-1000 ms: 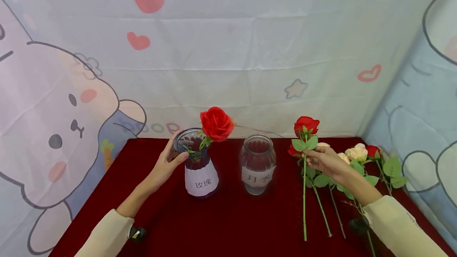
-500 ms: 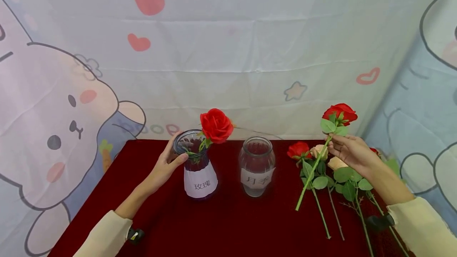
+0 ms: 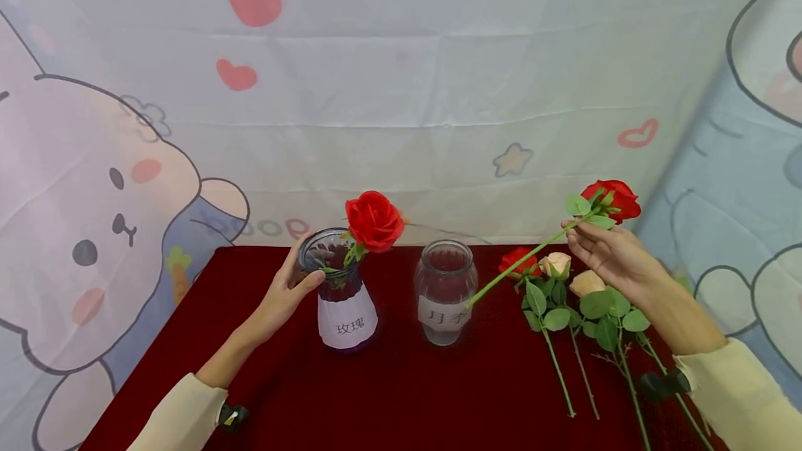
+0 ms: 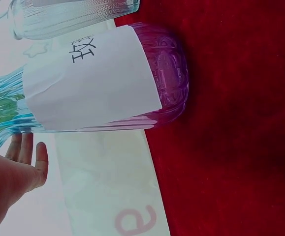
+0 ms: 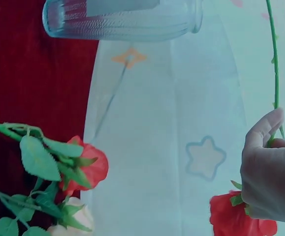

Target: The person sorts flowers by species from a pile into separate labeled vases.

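In the head view my left hand [image 3: 285, 291] holds the neck of a bluish-purple glass vase [image 3: 347, 291], its thumb at the rim. A white paper label is stuck round this vase. One red rose [image 3: 374, 221] stands in it, leaning right. My right hand [image 3: 617, 259] pinches the green stem of another red rose [image 3: 617, 200], just under the bloom. That stem slants down to the left, its end in front of the clear glass jar [image 3: 446, 277], which also bears a paper label. In the right wrist view the fingers [image 5: 263, 130] close on the stem.
Several flowers lie on the dark red cloth [image 3: 401, 395] at the right, among them a red rose [image 3: 520, 262] and a cream rose [image 3: 556, 265]. A printed fabric backdrop [image 3: 388, 89] rises behind the table.
My right hand has lifted the red rose from the flowers and moved right. The stem has swung from vertical to slanting, its lower end now toward the clear jar. My left hand stays on the vase.
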A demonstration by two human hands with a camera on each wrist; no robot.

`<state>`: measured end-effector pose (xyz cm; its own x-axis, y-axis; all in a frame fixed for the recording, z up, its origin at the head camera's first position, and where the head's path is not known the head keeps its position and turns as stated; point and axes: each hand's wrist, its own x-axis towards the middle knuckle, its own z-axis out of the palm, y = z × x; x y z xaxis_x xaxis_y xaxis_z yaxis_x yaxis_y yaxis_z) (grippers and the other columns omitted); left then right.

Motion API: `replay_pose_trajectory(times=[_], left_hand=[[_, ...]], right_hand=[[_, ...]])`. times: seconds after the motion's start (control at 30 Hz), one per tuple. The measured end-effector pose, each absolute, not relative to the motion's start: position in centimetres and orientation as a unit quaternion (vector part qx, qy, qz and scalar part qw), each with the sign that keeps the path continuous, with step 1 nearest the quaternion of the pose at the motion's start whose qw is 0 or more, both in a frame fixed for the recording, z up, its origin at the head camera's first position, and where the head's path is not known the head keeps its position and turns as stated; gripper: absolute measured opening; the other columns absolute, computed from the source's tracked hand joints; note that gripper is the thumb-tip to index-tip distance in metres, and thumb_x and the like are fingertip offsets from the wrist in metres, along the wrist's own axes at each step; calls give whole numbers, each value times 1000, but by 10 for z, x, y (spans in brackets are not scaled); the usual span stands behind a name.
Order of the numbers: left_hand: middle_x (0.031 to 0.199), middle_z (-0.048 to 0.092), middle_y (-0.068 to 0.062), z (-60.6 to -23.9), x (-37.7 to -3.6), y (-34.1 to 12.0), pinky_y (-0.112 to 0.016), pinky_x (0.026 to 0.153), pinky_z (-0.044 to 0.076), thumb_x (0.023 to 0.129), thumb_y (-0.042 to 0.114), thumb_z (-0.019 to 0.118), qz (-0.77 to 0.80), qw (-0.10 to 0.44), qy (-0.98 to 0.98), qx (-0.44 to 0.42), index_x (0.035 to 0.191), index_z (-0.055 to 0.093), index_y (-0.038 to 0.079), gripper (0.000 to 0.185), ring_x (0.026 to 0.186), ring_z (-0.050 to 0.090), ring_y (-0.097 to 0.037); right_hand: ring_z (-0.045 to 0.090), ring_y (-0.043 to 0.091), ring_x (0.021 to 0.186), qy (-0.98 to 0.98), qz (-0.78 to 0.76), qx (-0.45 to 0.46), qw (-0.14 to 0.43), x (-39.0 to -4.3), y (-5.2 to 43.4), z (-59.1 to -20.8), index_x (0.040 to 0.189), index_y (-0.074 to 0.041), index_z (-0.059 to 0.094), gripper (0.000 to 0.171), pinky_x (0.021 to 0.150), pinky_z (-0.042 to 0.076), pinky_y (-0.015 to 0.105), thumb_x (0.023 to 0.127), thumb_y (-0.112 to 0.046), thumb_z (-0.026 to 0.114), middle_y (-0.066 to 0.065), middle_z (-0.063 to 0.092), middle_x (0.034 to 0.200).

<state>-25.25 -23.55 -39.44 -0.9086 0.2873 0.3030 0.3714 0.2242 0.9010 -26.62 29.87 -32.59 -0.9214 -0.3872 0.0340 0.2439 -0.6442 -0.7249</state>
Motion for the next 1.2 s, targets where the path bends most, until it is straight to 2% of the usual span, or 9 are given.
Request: replay_pose_trajectory(times=[0.43, 0.73, 1.2], left_hand=[[162, 33, -17, -394, -252, -235, -16, 98, 48, 107, 16, 50, -586, 39, -781, -213, 165, 13, 32, 70, 126, 52, -13], [161, 32, -17, -396, -252, -236, -16, 99, 48, 108, 15, 49, -591, 38, -776, -218, 164, 13, 31, 69, 130, 50, -18], [161, 33, -18, -396, -252, -238, -17, 99, 48, 108, 15, 49, -587, 35, -778, -221, 164, 14, 32, 68, 126, 53, -11]], right_hand=[[71, 21, 99, 387, -901, -104, 169, -267, 272, -314, 109, 3, 71, 26, 90, 58, 28, 106, 0, 45, 13, 73, 111], [74, 19, 101, 390, -896, -151, 152, -274, 250, -322, 112, 1, 67, 27, 93, 58, 26, 107, 1, 41, 13, 75, 114], [74, 13, 104, 484, -850, -199, 61, -269, 214, -316, 115, -4, 72, 24, 96, 56, 25, 104, 0, 52, 7, 77, 115]])
